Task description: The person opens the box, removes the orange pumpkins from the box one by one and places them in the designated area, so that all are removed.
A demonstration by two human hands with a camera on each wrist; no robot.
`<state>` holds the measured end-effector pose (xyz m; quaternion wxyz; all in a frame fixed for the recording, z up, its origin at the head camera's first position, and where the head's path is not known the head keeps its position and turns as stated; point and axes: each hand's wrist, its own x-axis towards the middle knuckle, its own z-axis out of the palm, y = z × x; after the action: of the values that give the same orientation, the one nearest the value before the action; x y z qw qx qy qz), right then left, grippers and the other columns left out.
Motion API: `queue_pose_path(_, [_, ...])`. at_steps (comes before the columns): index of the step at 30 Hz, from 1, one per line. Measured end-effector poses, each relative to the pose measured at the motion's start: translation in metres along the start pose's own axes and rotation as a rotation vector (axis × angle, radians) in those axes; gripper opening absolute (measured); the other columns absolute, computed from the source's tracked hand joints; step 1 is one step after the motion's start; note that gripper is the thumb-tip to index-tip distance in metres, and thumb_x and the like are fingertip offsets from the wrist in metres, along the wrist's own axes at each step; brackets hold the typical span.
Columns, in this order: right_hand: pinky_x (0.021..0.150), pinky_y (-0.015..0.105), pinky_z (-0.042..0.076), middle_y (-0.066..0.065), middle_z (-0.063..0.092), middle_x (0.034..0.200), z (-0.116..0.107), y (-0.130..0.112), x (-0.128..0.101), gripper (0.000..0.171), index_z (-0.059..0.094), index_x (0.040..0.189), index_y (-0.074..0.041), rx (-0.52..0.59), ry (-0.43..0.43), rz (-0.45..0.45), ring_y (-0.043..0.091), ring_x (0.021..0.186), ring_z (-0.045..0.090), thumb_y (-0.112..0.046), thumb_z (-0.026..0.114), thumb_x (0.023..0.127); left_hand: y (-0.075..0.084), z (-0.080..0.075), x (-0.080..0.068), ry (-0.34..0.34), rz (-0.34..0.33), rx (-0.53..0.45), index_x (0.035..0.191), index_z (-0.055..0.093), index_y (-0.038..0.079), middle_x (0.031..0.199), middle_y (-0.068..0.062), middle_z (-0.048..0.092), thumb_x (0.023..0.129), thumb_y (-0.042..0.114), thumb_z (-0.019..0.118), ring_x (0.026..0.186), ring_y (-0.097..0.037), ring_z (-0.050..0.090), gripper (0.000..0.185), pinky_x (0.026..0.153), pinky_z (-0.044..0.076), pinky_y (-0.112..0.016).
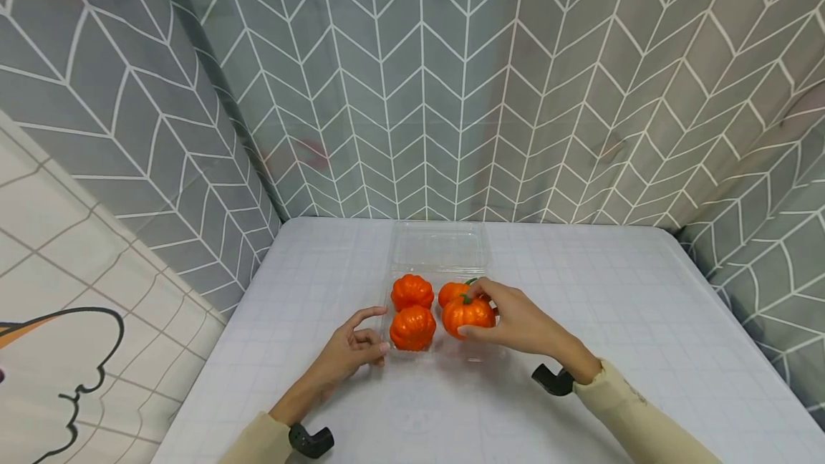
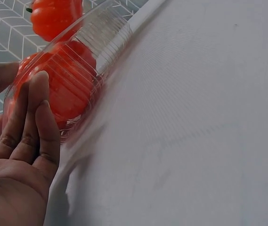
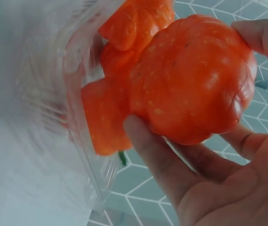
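A clear plastic clamshell box (image 1: pixel 439 245) lies open on the white table, lid folded back. Its base holds small orange pumpkins: one at the back left (image 1: pixel 412 291), one at the front left (image 1: pixel 412 328), one at the back right (image 1: pixel 452 293). My right hand (image 1: pixel 473 308) grips a fourth pumpkin (image 1: pixel 468 314) at the front right of the base, thumb in front and fingers over the top. The right wrist view shows that pumpkin (image 3: pixel 195 80) held beside the box wall (image 3: pixel 77 94). My left hand (image 1: pixel 377 329) touches the box's left front side with straight fingers (image 2: pixel 30 117).
The white gridded table (image 1: pixel 644 321) runs out on both sides of the box. Grey chevron curtains (image 1: pixel 451 77) close off the back and the sides. A wrist camera mount (image 1: pixel 552 380) sits by the right sleeve and another (image 1: pixel 311 441) by the left.
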<state>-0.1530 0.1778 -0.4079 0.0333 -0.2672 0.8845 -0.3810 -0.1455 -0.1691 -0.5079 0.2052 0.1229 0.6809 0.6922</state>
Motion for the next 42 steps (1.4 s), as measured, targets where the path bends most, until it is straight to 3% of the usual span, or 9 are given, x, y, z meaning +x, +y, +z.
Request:
queue_pose_path(11, [0.092, 0.041, 0.056, -0.010, 0.064, 0.116, -0.005, 0.005, 0.000, 0.047, 0.060, 0.117, -0.018, -0.027, 0.040, -0.041, 0.014, 0.104, 0.061, -0.040, 0.086, 0.084, -0.001, -0.002, 0.000, -0.022, 0.011, -0.026, 0.157, 0.034, 0.009, 0.090, -0.009, 0.067, 0.095, 0.011, 0.075, 0.079, -0.020, 0.069, 0.075, 0.082, 0.061, -0.037])
queue_pose_path(21, [0.090, 0.036, 0.057, -0.009, 0.063, 0.116, -0.011, 0.006, -0.003, 0.049, 0.061, 0.121, -0.018, -0.024, 0.078, -0.033, 0.014, 0.102, 0.060, -0.036, 0.087, 0.083, -0.001, -0.002, 0.000, -0.025, 0.021, -0.019, 0.157, 0.034, 0.009, 0.089, -0.010, 0.065, 0.095, 0.010, 0.075, 0.079, -0.021, 0.069, 0.074, 0.081, 0.061, -0.037])
queue_pose_path(42, [0.097, 0.047, 0.056, -0.001, 0.063, 0.129, -0.018, 0.016, -0.007, 0.055, 0.059, 0.127, -0.016, 0.017, 0.144, -0.048, 0.021, 0.118, 0.062, -0.030, 0.088, 0.084, -0.001, -0.003, 0.000, -0.035, 0.032, -0.008, 0.157, 0.035, 0.007, 0.091, -0.011, 0.066, 0.096, 0.008, 0.074, 0.078, -0.020, 0.070, 0.073, 0.081, 0.061, -0.036])
